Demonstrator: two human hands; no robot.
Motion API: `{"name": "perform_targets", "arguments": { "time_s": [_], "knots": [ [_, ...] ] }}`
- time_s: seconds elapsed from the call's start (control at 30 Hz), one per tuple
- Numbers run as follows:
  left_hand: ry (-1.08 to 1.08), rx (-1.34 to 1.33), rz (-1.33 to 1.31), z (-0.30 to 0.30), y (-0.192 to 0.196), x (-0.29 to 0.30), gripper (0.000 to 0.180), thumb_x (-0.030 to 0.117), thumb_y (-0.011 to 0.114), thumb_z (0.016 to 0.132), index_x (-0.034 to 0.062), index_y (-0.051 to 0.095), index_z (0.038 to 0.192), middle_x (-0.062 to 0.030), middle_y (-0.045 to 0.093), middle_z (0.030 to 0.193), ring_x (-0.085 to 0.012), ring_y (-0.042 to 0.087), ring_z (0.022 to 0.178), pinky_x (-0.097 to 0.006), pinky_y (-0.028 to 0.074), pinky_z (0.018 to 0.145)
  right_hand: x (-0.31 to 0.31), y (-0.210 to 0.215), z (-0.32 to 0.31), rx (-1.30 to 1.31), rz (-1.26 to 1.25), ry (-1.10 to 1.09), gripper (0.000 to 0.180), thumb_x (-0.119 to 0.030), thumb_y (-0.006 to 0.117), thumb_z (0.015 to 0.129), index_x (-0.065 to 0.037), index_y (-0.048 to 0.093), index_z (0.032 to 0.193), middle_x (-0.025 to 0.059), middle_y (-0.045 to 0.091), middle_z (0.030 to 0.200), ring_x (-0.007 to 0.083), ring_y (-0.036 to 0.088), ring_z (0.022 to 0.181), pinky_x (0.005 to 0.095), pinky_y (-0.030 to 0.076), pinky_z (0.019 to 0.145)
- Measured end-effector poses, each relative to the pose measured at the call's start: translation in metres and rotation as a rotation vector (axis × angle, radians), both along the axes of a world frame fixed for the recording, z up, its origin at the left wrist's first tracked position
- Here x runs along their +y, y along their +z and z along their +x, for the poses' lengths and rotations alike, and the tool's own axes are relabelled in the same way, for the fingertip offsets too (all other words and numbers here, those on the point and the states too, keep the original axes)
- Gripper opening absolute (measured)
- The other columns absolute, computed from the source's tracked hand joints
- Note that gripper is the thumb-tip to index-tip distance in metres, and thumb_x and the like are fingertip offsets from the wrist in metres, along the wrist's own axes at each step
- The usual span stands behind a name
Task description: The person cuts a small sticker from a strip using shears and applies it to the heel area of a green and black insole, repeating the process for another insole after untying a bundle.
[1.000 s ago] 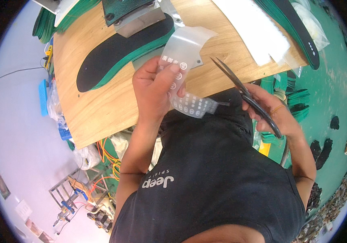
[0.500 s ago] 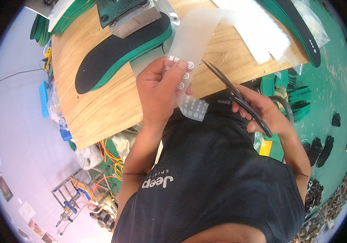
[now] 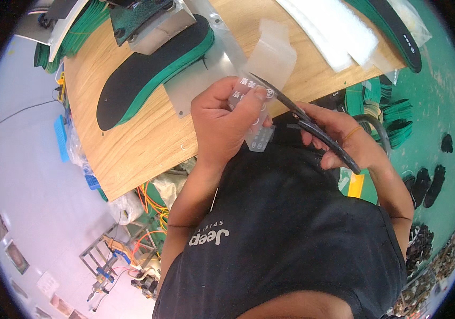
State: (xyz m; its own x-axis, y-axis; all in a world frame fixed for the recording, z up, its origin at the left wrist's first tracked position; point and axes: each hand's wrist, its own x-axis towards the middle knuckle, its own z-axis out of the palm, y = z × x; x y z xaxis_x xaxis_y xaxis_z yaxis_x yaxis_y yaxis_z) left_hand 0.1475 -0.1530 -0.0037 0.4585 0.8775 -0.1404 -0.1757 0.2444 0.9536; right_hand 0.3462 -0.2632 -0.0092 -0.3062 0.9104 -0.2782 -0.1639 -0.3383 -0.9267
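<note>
My left hand [image 3: 222, 119] pinches a translucent printed film strip [image 3: 275, 53] between thumb and fingers. White markings show on the part near the thumb, and its plain far end curls over the table. In my right hand [image 3: 339, 133] is a pair of black-handled scissors [image 3: 323, 135], held by the handles. Their blades reach across the film just beyond my left thumb; whether they have cut into it I cannot tell. A black and green insole [image 3: 153, 72] lies beyond my left hand, partly under a metal block [image 3: 163, 32].
The wooden table [image 3: 137, 159] has its near edge by my forearms. A metal plate [image 3: 185, 98] lies beside the insole. White sheets [image 3: 326, 37] and another insole [image 3: 392, 37] are at the far right. Green bundles [image 3: 395, 117] sit below the table's right side.
The scissors have come left, from apart to across the film. My left hand has shifted slightly right, and the film's far end has dropped and curled nearer.
</note>
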Motion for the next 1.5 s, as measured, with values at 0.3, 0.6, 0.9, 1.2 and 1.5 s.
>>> {"name": "perform_targets", "arguments": {
  "time_s": [0.3,0.6,0.9,1.2,1.5],
  "knots": [
    [-0.027,0.043,0.025,0.006,0.002,-0.003,0.011,0.006,0.063,0.083,-0.0048,0.062,0.083,-0.0074,0.062,0.065,-0.0107,0.057,0.05,-0.022,0.045,0.046,-0.01,-0.011,-0.001,0.063,-0.1,-0.106,0.105,-0.047,0.088,0.054,-0.001,0.042,0.136,-0.0001,0.056,0.079,0.0021,0.048,0.065,0.0144,0.036,0.056],
    [-0.148,0.127,0.094,0.013,0.006,-0.011,0.009,0.004,0.062,0.081,-0.0051,0.061,0.08,-0.0095,0.061,0.064,-0.013,0.056,0.049,-0.024,0.043,0.044,-0.02,-0.013,0.001,0.056,0.079,-0.084,0.091,-0.041,0.082,0.066,0.0,0.041,0.135,0.0005,0.052,0.079,0.0079,0.048,0.072,0.0213,0.039,0.062],
    [-0.308,0.277,0.396,-0.003,0.015,0.0,0.009,0.005,0.063,0.082,-0.0015,0.064,0.077,-0.008,0.066,0.077,-0.009,0.059,0.067,-0.021,0.045,0.058,-0.065,-0.007,0.009,-0.045,0.228,-0.349,0.09,-0.062,0.075,0.063,0.001,0.053,0.124,-0.0061,0.045,0.056,0.004,0.044,0.049,0.0198,0.029,0.047],
    [-1.015,0.175,0.938,0.043,-0.011,-0.017,0.012,0.012,0.061,0.086,0.0007,0.063,0.088,-0.0126,0.065,0.094,-0.0267,0.062,0.084,-0.034,0.049,0.077,0.043,0.043,0.076,-1.114,0.519,-0.469,0.045,-0.017,0.066,0.081,-0.001,0.052,0.121,0.0122,0.06,0.094,0.0191,0.059,0.084,0.0306,0.047,0.073],
    [-0.532,-0.117,0.565,-0.015,-0.006,0.007,0.018,0.013,0.06,0.085,0.0001,0.068,0.094,-0.0192,0.062,0.11,-0.0282,0.057,0.103,-0.036,0.044,0.086,0.094,0.023,0.091,-1.495,1.086,-0.294,0.049,-0.021,0.072,0.077,-0.002,0.056,0.119,0.0128,0.059,0.1,0.0227,0.059,0.092,0.0318,0.046,0.079]
  ]
}}
